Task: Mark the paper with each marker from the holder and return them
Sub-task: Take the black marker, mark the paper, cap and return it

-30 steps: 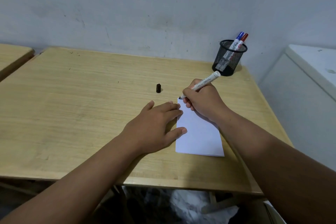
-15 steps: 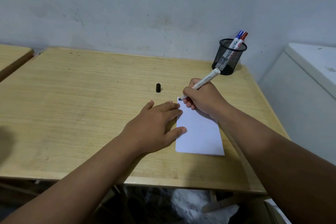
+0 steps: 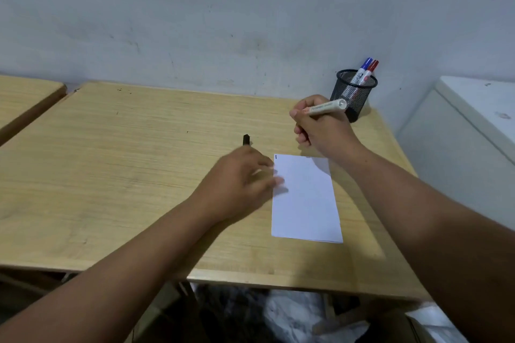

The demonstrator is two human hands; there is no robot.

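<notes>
A white paper [image 3: 306,203] lies on the wooden desk [image 3: 111,175], with a short black mark [image 3: 276,157] at its top left corner. My right hand [image 3: 320,128] holds an uncapped white marker [image 3: 326,106] above the desk, just beyond the paper's top edge. My left hand [image 3: 239,184], blurred, fingers apart, hovers left of the paper, fingertips at its edge. The black cap [image 3: 246,140] stands just beyond that hand. A black mesh holder [image 3: 354,93] at the back right contains a blue marker [image 3: 362,69] and a red marker [image 3: 370,71].
A grey wall runs behind the desk. A white cabinet [image 3: 468,131] stands at the right. Another wooden desk [image 3: 25,95] adjoins on the left. Crumpled plastic lies under the desk's front edge.
My right hand has lifted the marker off the paper and away from me, leaving a short black mark. My left hand has slid off the paper toward the cap.
</notes>
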